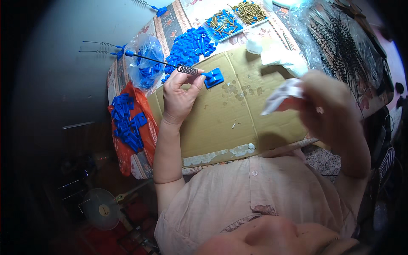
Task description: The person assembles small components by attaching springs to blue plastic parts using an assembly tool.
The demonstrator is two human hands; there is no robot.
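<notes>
Left hand [180, 91] is pinching spring antenna [170, 64], blue base [213, 77] lying at its 2 o'clock; right hand [327, 102] is clutching white wrapper [282, 95].

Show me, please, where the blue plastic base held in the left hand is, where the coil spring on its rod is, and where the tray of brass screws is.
blue plastic base [213, 77], head view, on its flat plate.
coil spring [187, 69], head view, mid-coil.
tray of brass screws [238, 26], head view, on its blue rim.
</notes>
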